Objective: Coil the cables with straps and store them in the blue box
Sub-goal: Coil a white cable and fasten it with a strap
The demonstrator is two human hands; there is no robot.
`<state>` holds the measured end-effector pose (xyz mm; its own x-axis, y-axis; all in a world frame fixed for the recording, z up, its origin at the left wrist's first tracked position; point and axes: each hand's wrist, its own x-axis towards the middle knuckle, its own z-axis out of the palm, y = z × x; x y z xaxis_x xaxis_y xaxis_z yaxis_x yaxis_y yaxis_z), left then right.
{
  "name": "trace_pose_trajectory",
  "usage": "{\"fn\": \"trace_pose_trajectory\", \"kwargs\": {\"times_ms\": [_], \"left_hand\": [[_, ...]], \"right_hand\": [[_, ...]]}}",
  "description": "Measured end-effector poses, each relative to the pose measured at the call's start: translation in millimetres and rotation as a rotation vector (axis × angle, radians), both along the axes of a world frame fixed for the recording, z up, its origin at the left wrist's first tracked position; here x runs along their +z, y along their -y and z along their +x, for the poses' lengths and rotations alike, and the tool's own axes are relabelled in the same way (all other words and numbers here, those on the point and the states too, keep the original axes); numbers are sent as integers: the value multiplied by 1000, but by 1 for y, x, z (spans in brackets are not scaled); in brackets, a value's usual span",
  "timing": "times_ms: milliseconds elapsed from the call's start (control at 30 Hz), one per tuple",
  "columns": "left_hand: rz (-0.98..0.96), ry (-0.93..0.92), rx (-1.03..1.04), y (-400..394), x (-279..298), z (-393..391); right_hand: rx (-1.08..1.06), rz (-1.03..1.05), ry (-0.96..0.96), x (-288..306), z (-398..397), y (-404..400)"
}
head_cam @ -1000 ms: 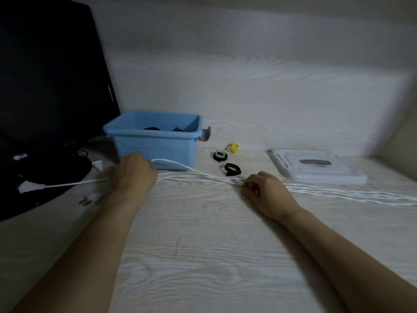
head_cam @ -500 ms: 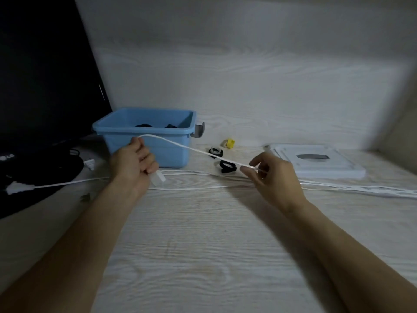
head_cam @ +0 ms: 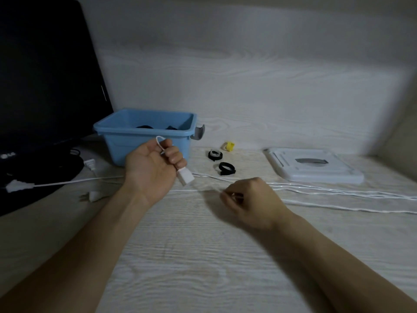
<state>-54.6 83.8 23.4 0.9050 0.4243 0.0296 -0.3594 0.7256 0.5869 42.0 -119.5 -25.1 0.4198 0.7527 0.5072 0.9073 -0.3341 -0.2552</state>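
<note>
Two hands work in front of the blue box [head_cam: 144,132]. The left hand [head_cam: 153,170], just before the box, has its grip curled around a white cable [head_cam: 338,193], whose white connector [head_cam: 185,176] hangs below the fingers. The right hand [head_cam: 250,199] pinches the cable down on the tabletop [head_cam: 203,256], right of the box. Two black straps [head_cam: 226,168] lie beside the box. Left of it, a dark monitor [head_cam: 45,75] reads "LG".
</note>
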Motion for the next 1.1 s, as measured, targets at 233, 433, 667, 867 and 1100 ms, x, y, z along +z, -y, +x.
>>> {"fn": "trace_pose_trajectory", "kwargs": {"times_ms": [233,433,667,867,1100], "left_hand": [[423,-94,271,4,-7,7],[988,-166,219,17,-13,-1],[1344,-329,-330,39,-15,-14],[1093,-220,-602,33,-6,-17],[981,-228,-523,34,-10,-15]], "right_hand": [[222,-103,-11,2,-32,-10],[159,76,18,8,-36,-8],[24,405,-39,18,-19,2],[105,474,-226,14,-9,1],[387,439,-811,9,-14,1]]}}
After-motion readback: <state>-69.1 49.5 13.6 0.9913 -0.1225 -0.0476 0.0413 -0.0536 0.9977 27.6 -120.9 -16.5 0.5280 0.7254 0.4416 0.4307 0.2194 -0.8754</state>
